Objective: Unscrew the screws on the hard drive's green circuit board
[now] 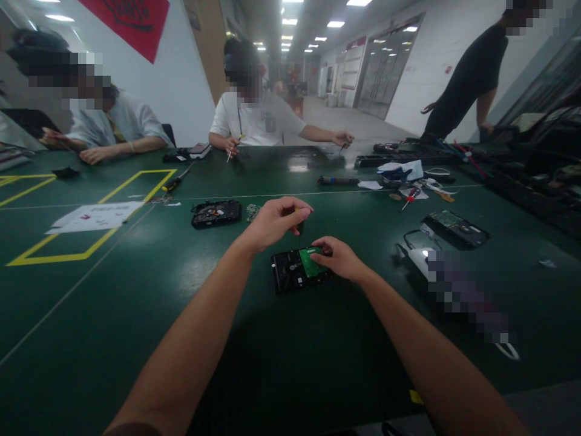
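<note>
A black hard drive (290, 275) with a green circuit board (309, 262) lies on the dark green table (136, 315) in front of me. My left hand (276, 221) is closed around the handle of a small screwdriver (300, 229), whose thin shaft points down at the drive. My right hand (338, 257) rests on the drive's right end, with its fingers curled over the green board and steadying it.
Another opened drive (216, 213) lies further back to the left, and a third (456, 227) at the right near cables. Papers (95, 217) sit inside yellow tape lines. Tools and a screwdriver (338, 180) lie beyond. Two people sit across the table; a third person stands at the right.
</note>
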`<state>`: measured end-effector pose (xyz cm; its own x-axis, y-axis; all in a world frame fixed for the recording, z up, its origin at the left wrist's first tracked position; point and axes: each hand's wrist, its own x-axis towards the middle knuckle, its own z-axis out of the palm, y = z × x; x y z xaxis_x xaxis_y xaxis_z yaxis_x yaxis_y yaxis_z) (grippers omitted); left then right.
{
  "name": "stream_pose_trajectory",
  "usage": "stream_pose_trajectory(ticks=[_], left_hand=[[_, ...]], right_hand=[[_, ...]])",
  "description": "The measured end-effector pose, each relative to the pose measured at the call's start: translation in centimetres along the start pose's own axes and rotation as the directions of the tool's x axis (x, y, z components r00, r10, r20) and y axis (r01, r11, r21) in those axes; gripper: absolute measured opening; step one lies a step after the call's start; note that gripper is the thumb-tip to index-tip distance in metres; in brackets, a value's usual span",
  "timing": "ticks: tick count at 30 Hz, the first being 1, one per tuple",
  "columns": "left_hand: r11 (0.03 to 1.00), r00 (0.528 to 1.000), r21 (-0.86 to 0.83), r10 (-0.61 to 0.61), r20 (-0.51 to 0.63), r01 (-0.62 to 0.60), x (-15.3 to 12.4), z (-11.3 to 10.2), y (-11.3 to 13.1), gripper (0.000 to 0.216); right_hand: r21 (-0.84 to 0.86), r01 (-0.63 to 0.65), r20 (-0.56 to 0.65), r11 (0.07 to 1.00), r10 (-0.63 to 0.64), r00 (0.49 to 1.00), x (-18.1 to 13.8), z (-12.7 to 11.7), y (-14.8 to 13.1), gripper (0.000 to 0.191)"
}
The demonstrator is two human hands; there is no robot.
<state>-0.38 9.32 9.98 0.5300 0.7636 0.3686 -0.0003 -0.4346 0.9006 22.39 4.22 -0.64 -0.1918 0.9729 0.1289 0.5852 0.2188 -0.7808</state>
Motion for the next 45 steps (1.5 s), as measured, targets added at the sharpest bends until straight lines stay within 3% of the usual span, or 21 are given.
stream_pose_trajectory(ticks=[8, 12, 18, 23, 30, 40, 45], left_hand=[[0.975, 0.994, -0.197, -0.093, 0.059, 0.103, 0.0, 0.1, 0.4, 0.022], [0.993, 0.997, -0.099, -0.057, 0.054, 0.063, 0.0, 0.1, 0.5, 0.023], [1.000, 0.999, 0.018, 0.014, -0.044, -0.014, 0.1, 0.2, 0.1, 0.026], [1.000, 1.000, 0.004, 0.008, -0.028, -0.008, 0.0, 0.0, 0.0, 0.024], [0.998, 0.995, -0.066, 0.007, 0.102, 0.000, 0.2, -0.4, -0.1, 0.025], [0.994, 0.997, -0.108, -0.026, 0.075, 0.034, 0.0, 0.1, 0.3, 0.021], [0.993, 0.995, -0.114, -0.012, 0.102, 0.024, -0.1, 0.1, 0.3, 0.019]], right_hand=[[0.005, 0.004, 0.001, 1.000, -0.004, 1.000, 0.0, 0.1, 0.3, 0.036], [-0.010, 0.022, -0.008, 1.000, -0.022, 1.000, 0.1, 0.1, 0.6, 0.037], [-0.016, 0.019, 0.003, 1.000, -0.019, 1.000, 0.1, 0.1, 0.6, 0.035], [-0.028, 0.016, 0.012, 0.999, -0.016, 1.000, 0.1, 0.0, 0.6, 0.037], [-0.004, 0.013, 0.015, 1.000, -0.013, 1.000, 0.0, 0.1, 0.8, 0.038], [-0.010, 0.036, -0.001, 0.999, -0.036, 0.999, 0.3, 0.3, 1.3, 0.037], [0.089, 0.056, -0.014, 0.994, -0.055, 0.998, 0.2, 0.4, 0.9, 0.039]])
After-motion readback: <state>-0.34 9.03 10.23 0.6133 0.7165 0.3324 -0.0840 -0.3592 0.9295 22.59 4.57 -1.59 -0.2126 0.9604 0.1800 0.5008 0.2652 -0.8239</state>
